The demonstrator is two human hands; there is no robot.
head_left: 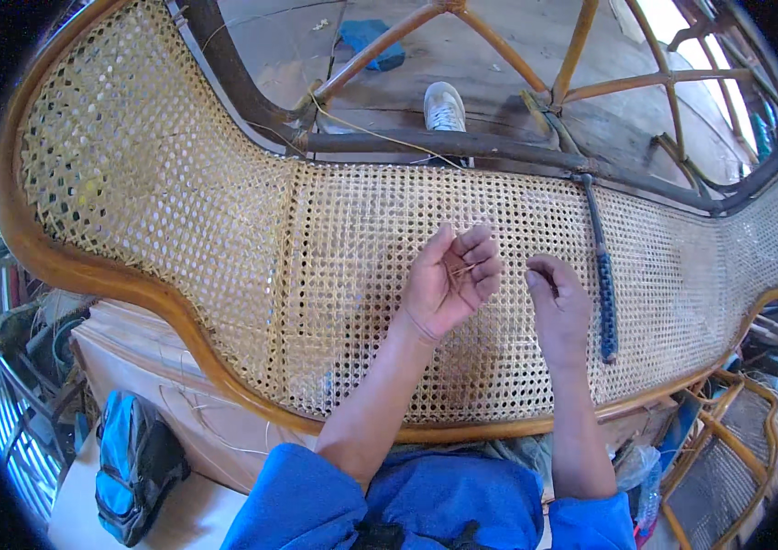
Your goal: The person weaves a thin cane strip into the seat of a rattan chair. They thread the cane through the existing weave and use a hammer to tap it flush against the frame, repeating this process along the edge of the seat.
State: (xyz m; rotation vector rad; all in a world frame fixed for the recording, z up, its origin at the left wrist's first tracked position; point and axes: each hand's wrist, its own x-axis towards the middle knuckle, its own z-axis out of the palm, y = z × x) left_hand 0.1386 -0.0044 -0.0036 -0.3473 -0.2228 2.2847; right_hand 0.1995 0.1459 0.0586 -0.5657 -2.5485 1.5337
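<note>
My left hand [451, 282] is turned palm up over the woven cane panel [361, 247]. Its fingers curl around a few thin slivers [464, 269], perhaps cane or wood, lying in the palm. Just to the right, my right hand [561, 307] hovers with thumb and forefinger bent together; anything between the fingertips is too small to make out. A hammer [602, 284] with a dark metal neck and a blue-and-black wrapped grip rests on the cane, right of that hand. Along the panel's near side runs a curved brown rattan frame [197, 344].
A dark pole [462, 142] borders the panel's far side, with a loose cane strand [380, 134] across it. Beyond are rattan poles [389, 50], a blue cloth [371, 44] and a shoe [445, 105]. A blue-black backpack [137, 467] stands lower left; another rattan frame [728, 449] lower right.
</note>
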